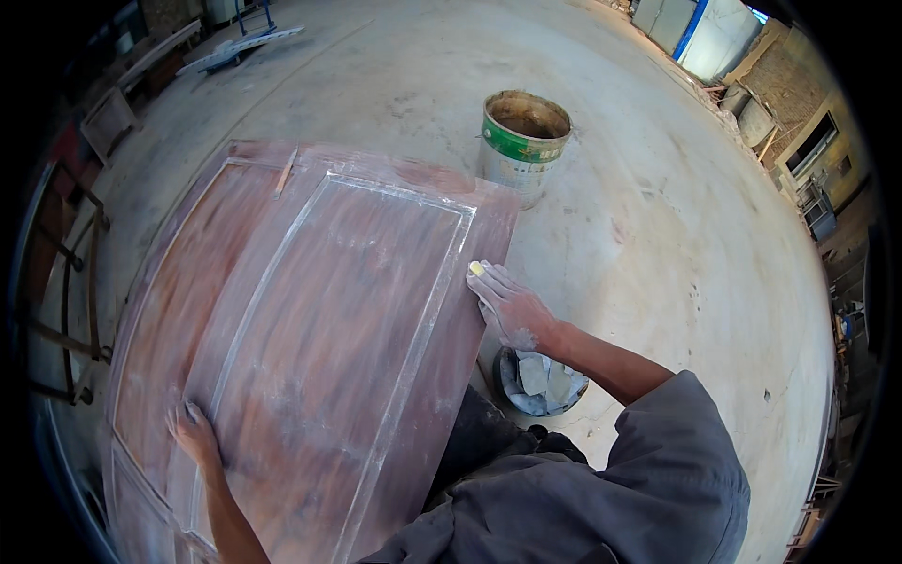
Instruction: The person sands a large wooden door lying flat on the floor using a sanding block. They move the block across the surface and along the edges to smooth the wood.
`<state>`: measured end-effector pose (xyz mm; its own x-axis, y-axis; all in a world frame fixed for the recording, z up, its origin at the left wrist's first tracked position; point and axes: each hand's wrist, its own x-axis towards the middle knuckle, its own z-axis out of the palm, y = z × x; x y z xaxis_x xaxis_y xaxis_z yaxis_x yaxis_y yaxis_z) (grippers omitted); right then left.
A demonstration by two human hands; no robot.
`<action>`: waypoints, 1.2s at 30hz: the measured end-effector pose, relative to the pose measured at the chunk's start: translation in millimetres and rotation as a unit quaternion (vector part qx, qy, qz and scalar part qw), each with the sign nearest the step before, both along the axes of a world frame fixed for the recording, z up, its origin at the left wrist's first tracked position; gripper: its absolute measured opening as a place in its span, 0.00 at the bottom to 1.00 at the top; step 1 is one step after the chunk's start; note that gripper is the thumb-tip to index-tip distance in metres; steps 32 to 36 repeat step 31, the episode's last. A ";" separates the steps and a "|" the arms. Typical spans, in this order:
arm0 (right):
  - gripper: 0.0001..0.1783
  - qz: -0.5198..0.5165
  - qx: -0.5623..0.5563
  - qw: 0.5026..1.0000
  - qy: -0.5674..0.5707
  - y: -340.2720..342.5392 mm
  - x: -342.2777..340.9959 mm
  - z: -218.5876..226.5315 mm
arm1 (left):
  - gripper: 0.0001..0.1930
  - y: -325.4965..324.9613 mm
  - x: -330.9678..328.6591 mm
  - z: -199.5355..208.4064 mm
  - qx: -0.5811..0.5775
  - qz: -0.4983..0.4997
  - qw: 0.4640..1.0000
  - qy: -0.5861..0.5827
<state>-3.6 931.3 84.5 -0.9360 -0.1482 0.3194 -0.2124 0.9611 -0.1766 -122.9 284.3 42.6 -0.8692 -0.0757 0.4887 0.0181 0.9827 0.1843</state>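
Note:
A large reddish-brown panelled wooden door (310, 310) lies before me, streaked with pale dust along its moulding. My right hand (512, 310), coated in white dust, presses on the door's right border with fingers held together. A small yellow patch shows at one fingertip. Anything under those fingers is hidden. My left hand (194, 437) rests on the strip between the left and middle panels, fingers stretched out, with a grey patch by a fingertip. Near the door's far edge lies a slim, pale strip-like object (286, 175), its kind unclear.
Just past the door's far right corner stands a green and white bucket (526, 146). Beside my right forearm is a dark tub (512, 390) holding pale flat pieces. A metal-framed cart (92, 282) stands left, and a blue-handled trolley (242, 47) farther off on the concrete floor (695, 254).

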 end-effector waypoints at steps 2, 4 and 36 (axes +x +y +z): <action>0.26 -0.043 0.015 0.998 0.035 47.3 -22.9 -6.0 | 0.19 15.2 -4.2 6.9 0.001 0.004 1.000 -0.027; 0.27 -0.117 0.056 0.991 -0.032 108.5 -64.8 6.1 | 0.19 21.7 -9.8 3.1 -0.003 0.002 1.000 -0.020; 0.27 0.062 0.027 0.998 0.016 -14.4 5.5 6.5 | 0.15 -1.4 -8.6 0.1 0.007 0.054 0.998 -0.045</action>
